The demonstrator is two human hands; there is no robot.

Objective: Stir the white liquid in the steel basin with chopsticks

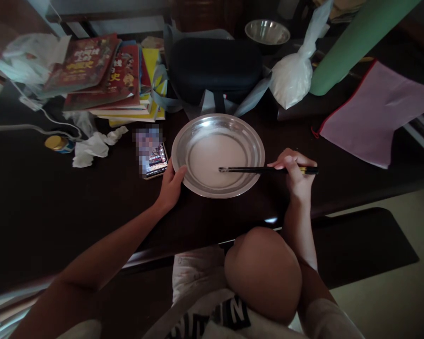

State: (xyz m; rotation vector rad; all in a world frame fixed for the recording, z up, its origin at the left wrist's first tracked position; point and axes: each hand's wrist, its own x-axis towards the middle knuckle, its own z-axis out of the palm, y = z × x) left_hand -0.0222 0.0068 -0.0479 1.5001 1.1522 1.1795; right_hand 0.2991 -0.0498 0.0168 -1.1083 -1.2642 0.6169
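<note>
A wide metal basin (257, 160) stands on the dark table in front of me. White powder or a pale mixture (215, 153) covers its bottom; I cannot tell which. My left hand (172, 183) grips the basin's left rim, thumb on the inside and fingers outside. In my right hand (293, 172) is a pair of black chopsticks (243, 169), held nearly level across the basin's right rim. Their tips rest at the white contents near the middle and have a little stuck to them. Left of the basin lies a lit phone (154, 160).
Behind the basin sits a black case (215, 66). Stacked books (102, 80), crumpled tissue (95, 148) and a small yellow-lidded jar (59, 143) are on the left. A tied bag of white powder (291, 80), a green cylinder (353, 47) and a pink pouch (371, 117) stand right.
</note>
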